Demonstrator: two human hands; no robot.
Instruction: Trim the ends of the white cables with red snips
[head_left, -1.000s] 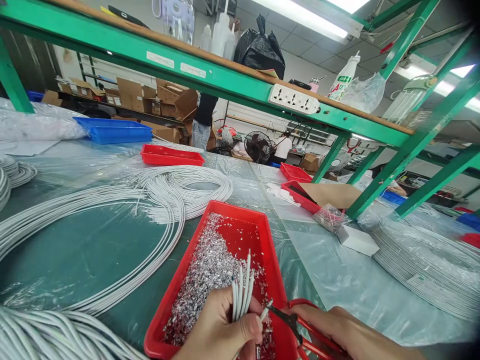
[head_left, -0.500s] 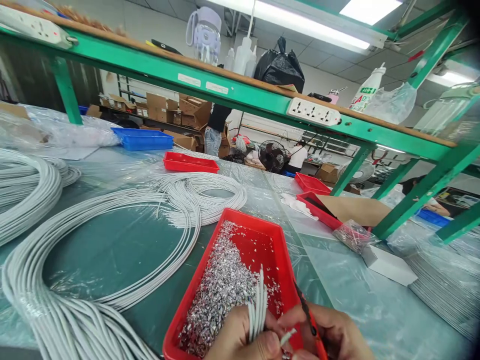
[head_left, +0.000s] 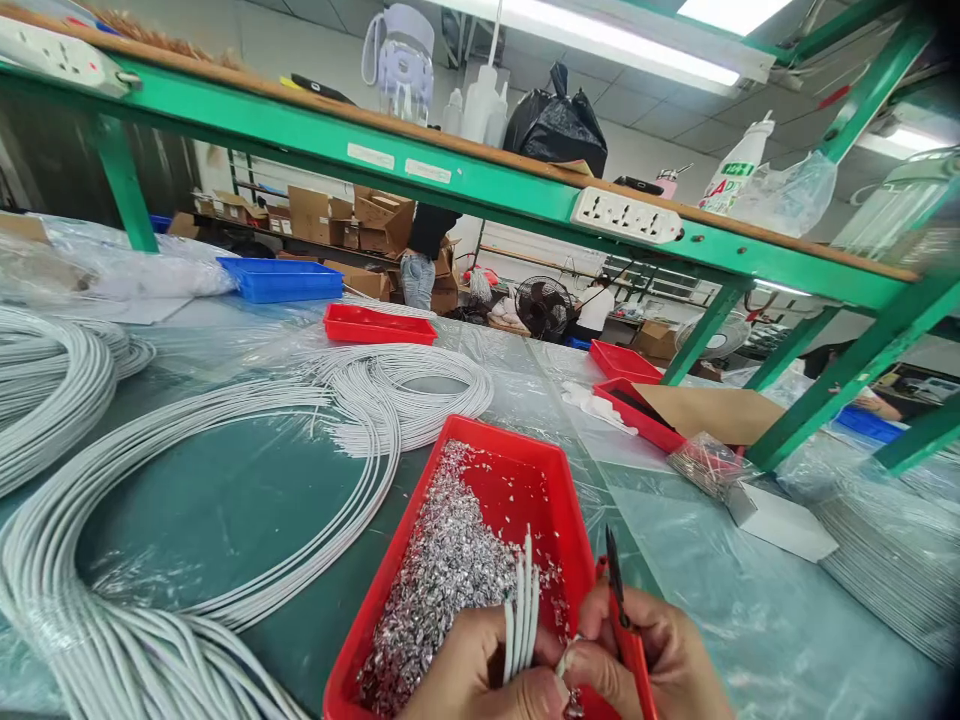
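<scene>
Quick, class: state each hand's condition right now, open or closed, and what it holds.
Left hand: closed, holding a bunch of white cables.
Right hand: closed, holding red-handled cutters, its thumb at one cable's end.

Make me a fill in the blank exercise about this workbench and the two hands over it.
The left hand holds a bunch of thin cables coloured ____.
The right hand holds dark-bladed metal cutters with ____ handles.
The rectangular red plastic tray contains shiny, ____-coloured scraps.
A long white power strip sits on a ____-painted shelf beam.
Missing words: white; red; silver; green.
</scene>
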